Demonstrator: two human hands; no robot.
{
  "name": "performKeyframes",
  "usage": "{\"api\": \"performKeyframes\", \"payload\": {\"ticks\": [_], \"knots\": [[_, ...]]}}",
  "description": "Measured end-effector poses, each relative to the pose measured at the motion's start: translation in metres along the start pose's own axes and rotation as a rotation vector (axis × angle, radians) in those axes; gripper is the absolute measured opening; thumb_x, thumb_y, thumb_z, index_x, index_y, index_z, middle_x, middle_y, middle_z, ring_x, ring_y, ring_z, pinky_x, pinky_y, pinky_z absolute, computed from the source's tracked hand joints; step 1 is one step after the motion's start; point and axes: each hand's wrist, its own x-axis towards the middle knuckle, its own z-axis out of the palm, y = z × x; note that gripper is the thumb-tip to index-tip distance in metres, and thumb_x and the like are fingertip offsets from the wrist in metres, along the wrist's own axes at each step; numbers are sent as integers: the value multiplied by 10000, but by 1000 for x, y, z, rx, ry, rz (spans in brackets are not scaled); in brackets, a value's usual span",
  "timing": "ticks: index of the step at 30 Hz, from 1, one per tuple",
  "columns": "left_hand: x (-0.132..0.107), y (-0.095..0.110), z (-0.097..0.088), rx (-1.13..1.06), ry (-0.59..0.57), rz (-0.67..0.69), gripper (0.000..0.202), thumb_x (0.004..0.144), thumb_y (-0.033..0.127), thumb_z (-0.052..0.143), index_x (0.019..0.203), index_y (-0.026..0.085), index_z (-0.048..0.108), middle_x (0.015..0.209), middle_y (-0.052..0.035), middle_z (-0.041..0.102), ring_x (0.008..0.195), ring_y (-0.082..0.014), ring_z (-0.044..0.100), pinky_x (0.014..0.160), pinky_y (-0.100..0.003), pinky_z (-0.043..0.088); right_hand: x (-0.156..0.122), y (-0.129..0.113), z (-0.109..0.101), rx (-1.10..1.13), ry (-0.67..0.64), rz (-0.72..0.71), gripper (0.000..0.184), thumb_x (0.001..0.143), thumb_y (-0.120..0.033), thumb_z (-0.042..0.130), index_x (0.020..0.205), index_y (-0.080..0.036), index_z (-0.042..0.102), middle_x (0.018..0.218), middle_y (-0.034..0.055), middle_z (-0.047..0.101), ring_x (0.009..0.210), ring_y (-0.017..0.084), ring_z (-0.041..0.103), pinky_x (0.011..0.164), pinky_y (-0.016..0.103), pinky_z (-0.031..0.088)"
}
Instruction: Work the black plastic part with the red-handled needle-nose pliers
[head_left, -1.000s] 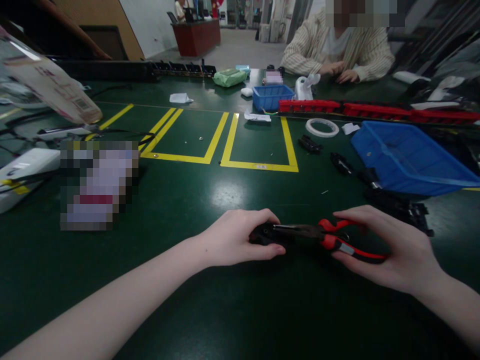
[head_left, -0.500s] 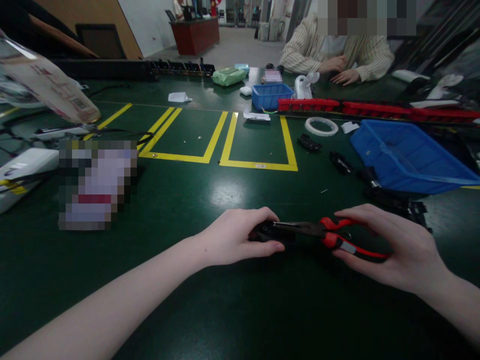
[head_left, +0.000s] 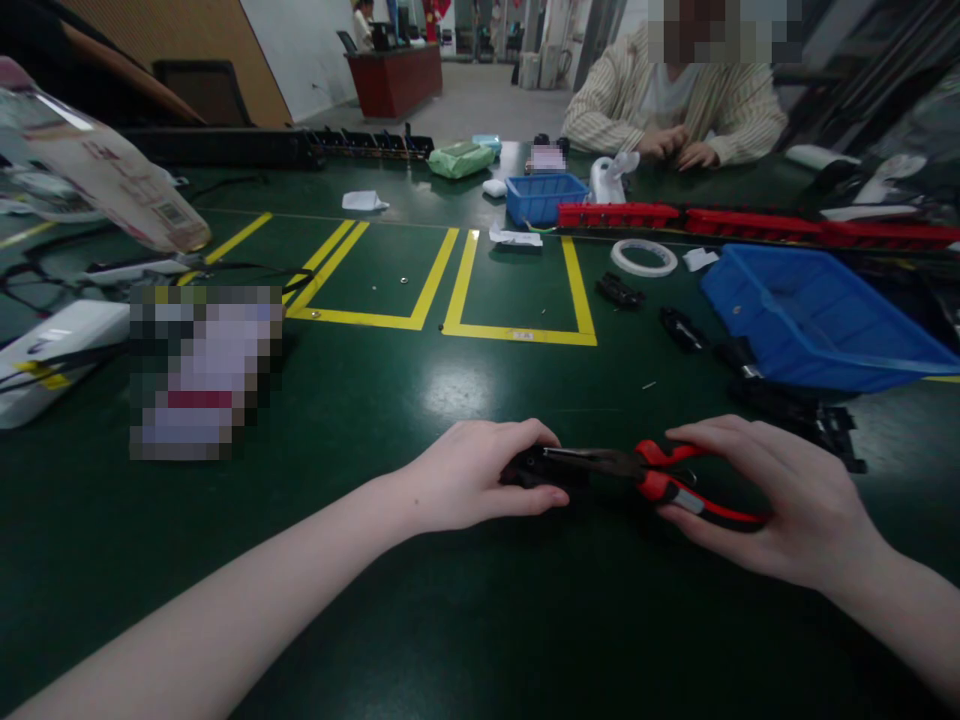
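Observation:
My left hand (head_left: 480,474) is curled over a small black part (head_left: 534,468) and presses it onto the green table (head_left: 390,600). My right hand (head_left: 765,500) grips the red handles of a pair of pliers (head_left: 660,480). The dark jaws of the pliers reach left into the black part. Both hands rest low on the table near its front edge, about a hand's width apart.
A large blue bin (head_left: 810,315) stands at the right with black parts (head_left: 799,415) in front of it. Yellow tape boxes (head_left: 517,332), a tape roll (head_left: 643,257), a small blue tray (head_left: 544,196) and red strips (head_left: 750,222) lie farther back. A person in a striped shirt (head_left: 675,100) sits across.

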Motion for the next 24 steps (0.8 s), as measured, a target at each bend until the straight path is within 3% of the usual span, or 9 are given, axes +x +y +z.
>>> {"api": "performKeyframes", "payload": {"ticks": [5, 11, 17, 24], "knots": [[0, 0, 0, -13, 0, 17, 319, 878, 414, 608, 1100, 188, 570, 857, 13, 645, 650, -113, 561, 556, -218, 369, 2, 4, -8, -109, 15, -70, 427, 772, -372, 634, 1164, -260, 508, 968, 84, 662, 772, 254, 642, 601, 393, 491], [0, -1, 1, 19, 8, 42, 316, 870, 401, 627, 1100, 190, 577, 822, 25, 634, 658, -111, 563, 563, -212, 367, 4, 10, -7, -174, 101, -236, 409, 774, -371, 643, 1113, -161, 551, 913, 115, 667, 730, 237, 637, 557, 368, 488], [0, 0, 0, 3, 16, 31, 305, 877, 363, 623, 1111, 174, 568, 916, 4, 641, 699, -118, 571, 584, -215, 390, 1, 4, 1, -122, 99, -142, 404, 785, -369, 644, 1105, -141, 549, 941, 122, 648, 768, 226, 624, 629, 368, 511], [1, 2, 0, -59, 49, -33, 326, 871, 383, 617, 1111, 178, 537, 873, 1, 635, 673, -123, 576, 560, -214, 398, 3, -6, 2, -172, 109, -112, 386, 800, -372, 628, 1104, -152, 537, 927, 119, 648, 743, 229, 624, 618, 369, 501]]}}
